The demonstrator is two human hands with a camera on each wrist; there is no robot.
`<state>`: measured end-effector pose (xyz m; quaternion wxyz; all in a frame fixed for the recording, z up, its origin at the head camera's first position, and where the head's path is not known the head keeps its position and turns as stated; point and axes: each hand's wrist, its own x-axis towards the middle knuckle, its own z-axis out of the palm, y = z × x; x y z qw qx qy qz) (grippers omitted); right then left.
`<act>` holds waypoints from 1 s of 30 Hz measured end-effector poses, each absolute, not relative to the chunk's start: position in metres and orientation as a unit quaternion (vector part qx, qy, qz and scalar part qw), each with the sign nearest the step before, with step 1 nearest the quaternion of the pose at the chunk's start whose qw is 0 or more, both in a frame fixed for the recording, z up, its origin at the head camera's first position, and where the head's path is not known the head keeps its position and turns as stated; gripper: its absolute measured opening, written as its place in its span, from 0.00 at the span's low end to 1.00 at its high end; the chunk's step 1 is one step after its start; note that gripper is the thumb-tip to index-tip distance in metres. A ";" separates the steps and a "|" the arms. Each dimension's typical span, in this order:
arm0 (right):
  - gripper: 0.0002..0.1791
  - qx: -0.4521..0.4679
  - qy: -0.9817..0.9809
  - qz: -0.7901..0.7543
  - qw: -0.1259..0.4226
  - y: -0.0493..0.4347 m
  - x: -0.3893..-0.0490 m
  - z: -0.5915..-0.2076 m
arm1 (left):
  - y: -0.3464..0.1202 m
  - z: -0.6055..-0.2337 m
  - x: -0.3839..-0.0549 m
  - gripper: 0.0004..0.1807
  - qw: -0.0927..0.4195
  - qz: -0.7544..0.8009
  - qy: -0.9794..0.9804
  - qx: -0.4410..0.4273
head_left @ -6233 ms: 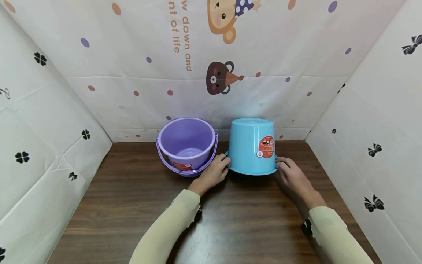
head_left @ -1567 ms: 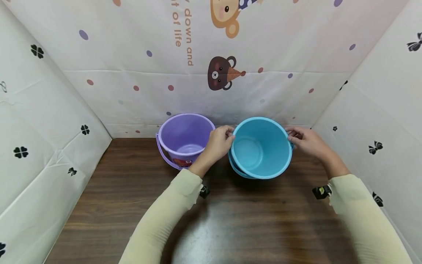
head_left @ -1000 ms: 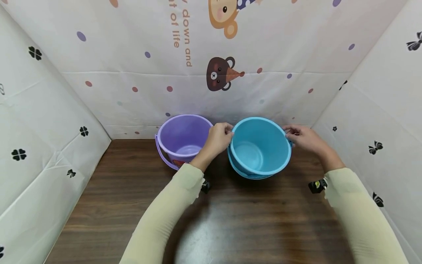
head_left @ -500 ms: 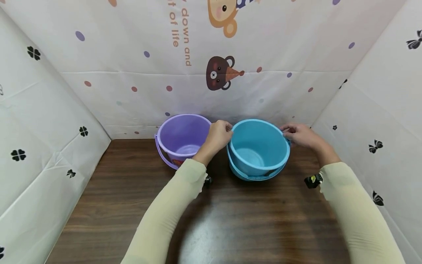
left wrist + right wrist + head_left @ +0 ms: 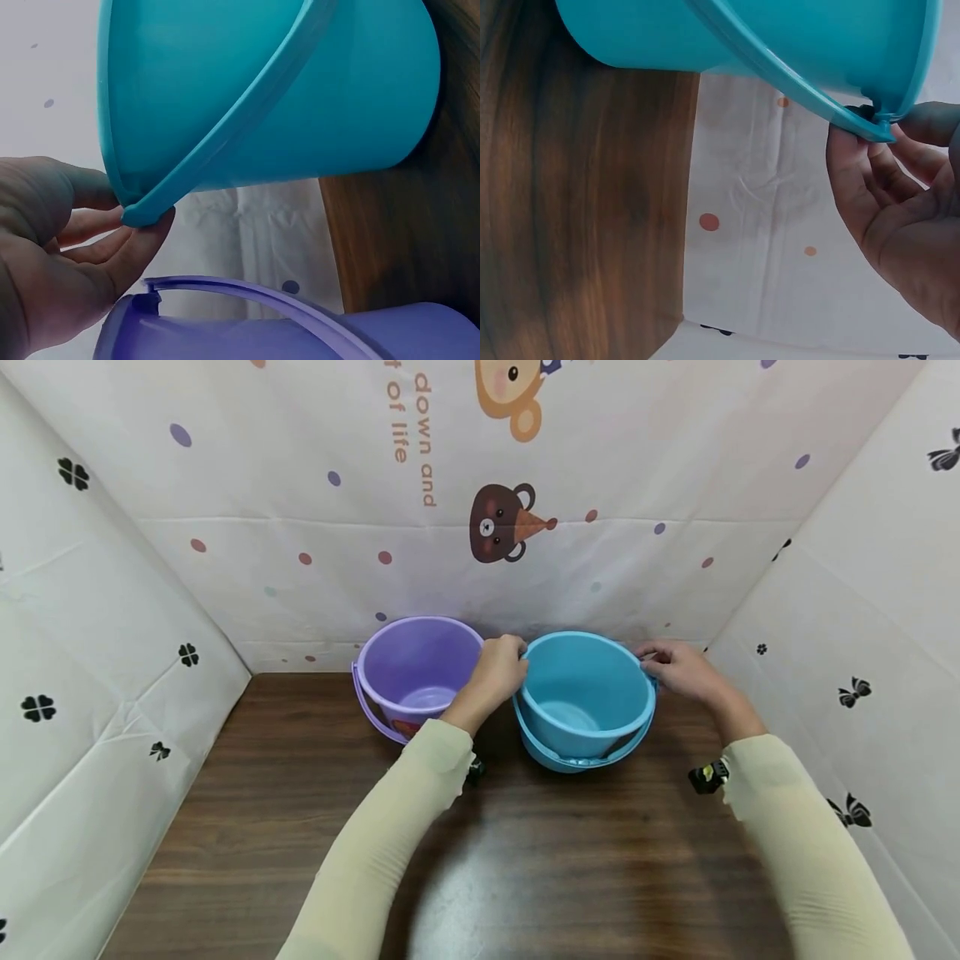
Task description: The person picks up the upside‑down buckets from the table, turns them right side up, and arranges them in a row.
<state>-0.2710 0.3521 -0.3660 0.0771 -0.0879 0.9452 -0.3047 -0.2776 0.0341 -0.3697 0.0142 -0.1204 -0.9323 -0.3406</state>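
Observation:
A light blue bucket [image 5: 585,693] stands upright on the wooden table, mouth up, its handle [image 5: 588,762] hanging down at the front. My left hand [image 5: 497,675] grips its rim at the left handle joint; in the left wrist view the thumb and fingers [image 5: 142,251] pinch there. On the opposite side my right hand [image 5: 681,670] holds the rim by the other joint, as the right wrist view shows with the fingers [image 5: 851,169] under it. Left of it a purple bucket [image 5: 420,664] stands upright, partly hidden behind my left hand and forearm.
The brown wooden table [image 5: 525,860] runs up to a patterned cloth wall [image 5: 300,602] right behind both buckets. White cloth walls [image 5: 847,635] close off the left and right sides.
The blue bucket was upside down at first and is now mouth up. In the last second it has settled more upright, its handle lowering at the front, with both hands still on it.

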 end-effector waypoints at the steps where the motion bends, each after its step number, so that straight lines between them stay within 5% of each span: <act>1: 0.21 -0.089 0.945 -0.307 0.072 0.353 -0.270 -0.367 | 0.035 -0.370 -0.278 0.18 0.014 -0.341 -0.932 -0.123; 9: 0.25 -0.079 0.943 -0.320 0.045 0.354 -0.257 -0.377 | 0.034 -0.371 -0.276 0.18 0.043 -0.341 -0.929 -0.134; 21: 0.29 -0.056 0.907 -0.411 -0.072 0.348 -0.213 -0.391 | 0.017 -0.371 -0.241 0.34 0.086 -0.382 -0.906 -0.160; 30: 0.36 -0.024 0.905 -0.422 -0.057 0.335 -0.188 -0.398 | 0.018 -0.388 -0.207 0.37 0.106 -0.428 -0.880 -0.176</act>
